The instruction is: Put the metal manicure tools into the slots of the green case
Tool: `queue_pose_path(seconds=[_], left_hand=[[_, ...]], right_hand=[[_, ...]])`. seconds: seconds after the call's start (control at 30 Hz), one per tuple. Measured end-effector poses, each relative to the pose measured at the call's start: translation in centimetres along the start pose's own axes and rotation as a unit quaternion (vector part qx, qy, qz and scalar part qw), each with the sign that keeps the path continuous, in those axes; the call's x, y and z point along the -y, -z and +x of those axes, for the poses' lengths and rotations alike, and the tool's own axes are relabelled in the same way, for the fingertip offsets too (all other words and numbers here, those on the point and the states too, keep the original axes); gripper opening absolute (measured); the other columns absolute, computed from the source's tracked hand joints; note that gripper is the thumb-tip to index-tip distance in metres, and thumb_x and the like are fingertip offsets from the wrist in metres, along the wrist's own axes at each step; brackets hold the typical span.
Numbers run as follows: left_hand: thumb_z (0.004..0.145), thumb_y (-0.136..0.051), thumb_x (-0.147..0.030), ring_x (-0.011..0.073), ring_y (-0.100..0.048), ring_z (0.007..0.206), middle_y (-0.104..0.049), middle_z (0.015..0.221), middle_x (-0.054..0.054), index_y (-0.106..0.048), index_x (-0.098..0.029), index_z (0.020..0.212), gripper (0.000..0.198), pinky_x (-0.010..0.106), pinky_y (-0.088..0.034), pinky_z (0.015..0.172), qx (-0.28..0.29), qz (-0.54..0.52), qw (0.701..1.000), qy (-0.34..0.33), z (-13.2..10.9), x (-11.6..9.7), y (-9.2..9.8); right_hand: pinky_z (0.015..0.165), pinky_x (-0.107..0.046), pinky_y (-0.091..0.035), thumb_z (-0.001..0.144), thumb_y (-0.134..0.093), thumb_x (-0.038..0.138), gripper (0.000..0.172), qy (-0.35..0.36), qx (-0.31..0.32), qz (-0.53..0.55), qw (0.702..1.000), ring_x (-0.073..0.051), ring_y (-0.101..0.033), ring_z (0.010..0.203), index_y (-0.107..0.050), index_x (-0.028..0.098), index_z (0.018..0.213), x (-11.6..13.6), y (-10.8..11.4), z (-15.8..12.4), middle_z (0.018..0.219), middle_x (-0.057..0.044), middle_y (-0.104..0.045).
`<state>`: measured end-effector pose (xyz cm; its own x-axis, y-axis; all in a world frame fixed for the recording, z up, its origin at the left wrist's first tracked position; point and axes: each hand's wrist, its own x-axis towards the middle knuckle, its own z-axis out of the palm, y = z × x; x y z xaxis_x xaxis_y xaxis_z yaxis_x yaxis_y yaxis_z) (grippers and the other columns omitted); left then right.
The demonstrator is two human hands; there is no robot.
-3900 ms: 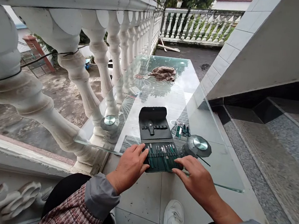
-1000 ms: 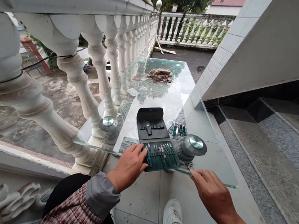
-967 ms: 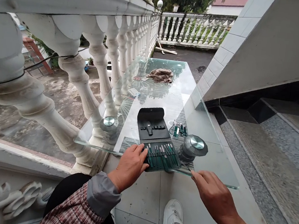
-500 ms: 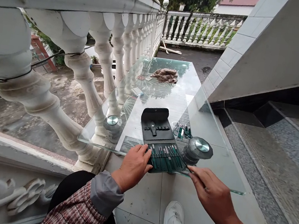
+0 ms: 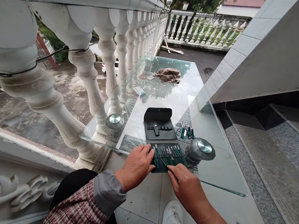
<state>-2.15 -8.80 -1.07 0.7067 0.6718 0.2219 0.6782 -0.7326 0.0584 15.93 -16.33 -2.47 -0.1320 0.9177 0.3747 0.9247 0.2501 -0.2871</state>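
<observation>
A black manicure case (image 5: 160, 135) lies unfolded at the near edge of the glass table, its lid flap on the far side. Several slim green-handled tools (image 5: 170, 154) sit in a row in the elastic loops of its near panel. My left hand (image 5: 136, 165) grips the left edge of that panel, thumb at the near corner. Over the panel's near edge, my right hand (image 5: 184, 183) pinches a thin manicure tool (image 5: 163, 162), its tip pointing up and left across the row. The fingers partly hide it, so its exact kind is unclear.
Nail clippers and other small green tools (image 5: 186, 131) lie right of the case. Round metal-topped supports (image 5: 202, 147) show under the glass table (image 5: 221, 168). A brown cloth (image 5: 167, 75) and a small packet (image 5: 139, 90) lie farther back. White balusters (image 5: 80, 71) line the left; steps (image 5: 270, 152) rise at right.
My right hand has moved left from beside the case's right corner to over its near edge, carrying the thin tool. My left hand keeps its grip. The view has shifted slightly.
</observation>
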Motion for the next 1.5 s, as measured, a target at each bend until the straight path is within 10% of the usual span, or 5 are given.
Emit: queue_pose_path(seconds=[1.5], left_hand=[[0.072,-0.074,-0.035,0.0278,-0.051,0.107,-0.052,0.123,0.015,-0.049,-0.012,0.117,0.056,0.039,-0.043,0.09,0.002,-0.02,1.0,0.006,-0.1,0.0,0.2]], right_hand=[[0.063,-0.028,-0.045,0.077,-0.046,0.013,0.022,-0.063,0.012,0.083,0.994,-0.017,-0.06,0.071,-0.05,0.021,0.097,1.3,0.0,0.4,0.081,-0.002,-0.06]])
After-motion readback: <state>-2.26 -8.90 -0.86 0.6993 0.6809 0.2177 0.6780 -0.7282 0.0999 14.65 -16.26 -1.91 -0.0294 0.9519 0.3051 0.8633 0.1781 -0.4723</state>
